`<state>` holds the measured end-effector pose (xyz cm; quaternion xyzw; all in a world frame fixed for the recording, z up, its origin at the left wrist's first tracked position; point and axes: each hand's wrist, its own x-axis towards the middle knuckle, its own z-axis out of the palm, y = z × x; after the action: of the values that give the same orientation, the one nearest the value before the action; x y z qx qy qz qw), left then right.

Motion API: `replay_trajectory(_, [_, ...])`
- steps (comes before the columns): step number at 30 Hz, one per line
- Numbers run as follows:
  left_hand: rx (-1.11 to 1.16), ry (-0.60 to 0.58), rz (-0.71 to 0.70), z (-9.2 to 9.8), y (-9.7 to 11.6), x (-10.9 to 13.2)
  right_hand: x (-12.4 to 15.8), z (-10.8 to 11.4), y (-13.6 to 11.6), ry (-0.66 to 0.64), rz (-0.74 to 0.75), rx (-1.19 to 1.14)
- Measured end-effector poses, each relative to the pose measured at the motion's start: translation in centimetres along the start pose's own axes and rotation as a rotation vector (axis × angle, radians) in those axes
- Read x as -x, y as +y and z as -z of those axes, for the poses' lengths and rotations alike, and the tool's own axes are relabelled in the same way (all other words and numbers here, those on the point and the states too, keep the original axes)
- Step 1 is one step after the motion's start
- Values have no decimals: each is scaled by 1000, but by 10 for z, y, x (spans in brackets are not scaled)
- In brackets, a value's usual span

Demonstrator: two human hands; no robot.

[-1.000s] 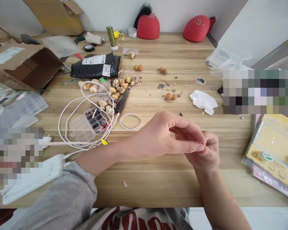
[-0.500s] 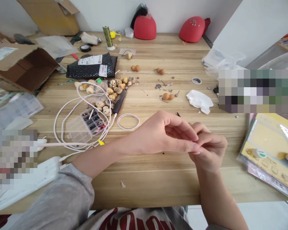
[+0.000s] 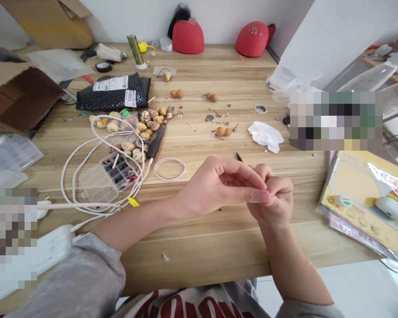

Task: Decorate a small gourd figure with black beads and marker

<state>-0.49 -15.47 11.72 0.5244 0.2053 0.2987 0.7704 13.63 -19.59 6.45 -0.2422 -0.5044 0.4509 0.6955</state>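
Note:
My left hand [image 3: 223, 187] reaches across from the left with thumb and fingertips pinched together. Its tips meet those of my right hand [image 3: 274, 196], whose fingers are curled closed. Whatever sits between the fingertips is too small or too hidden to make out. A dark pointed tip [image 3: 239, 157] shows just beyond the hands; I cannot tell whether it is held or lies on the table. Farther back lie a small brown gourd [image 3: 220, 131] and a crumpled white sheet [image 3: 265, 136]. A white cable loop [image 3: 170, 169] rests left of my hands.
On the left are a compartment box [image 3: 119, 170], a black pen-like tool [image 3: 156, 141], several speckled small gourds [image 3: 146, 128] and a black bubble mailer [image 3: 114, 92]. An open carton [image 3: 26, 99] stands beyond. Two red domes [image 3: 188, 37] are at the back. Yellow packaging [image 3: 354, 176] with a white mouse [image 3: 393, 208] lies right.
The view has turned slightly, so the table's things appear shifted left. My fingertips stay pressed together, and my right hand's fingers have curled in more tightly.

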Motion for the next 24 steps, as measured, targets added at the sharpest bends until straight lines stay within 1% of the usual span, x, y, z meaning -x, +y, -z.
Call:
replay_trajectory(5, [0,-16,-26,0,0,0,-1,-1,-1,21,-34,-68])
replay_trajectory(8, [-63,-20,-47,3,1,-1,-4,0,-4,32,-37,-84])
replay_trajectory(10, [-158,5,-76,6,1,-5,-5,1,-5,31,-26,-77])
replay_trajectory(13, [-393,102,-126,17,-3,-12,-8,2,-6,44,-25,-71])
replay_trajectory(16, [-641,240,-169,29,-15,-18,-10,2,-7,69,-43,-44])
replay_trajectory(18, [-745,280,-174,36,-26,-19,-11,2,-8,75,-48,-32])
replay_trajectory(21, [-850,258,-186,43,-47,-16,-11,3,-8,53,-50,-41])
replay_trajectory(24, [-925,223,-182,45,-67,-12,-10,4,-5,35,-51,-55])
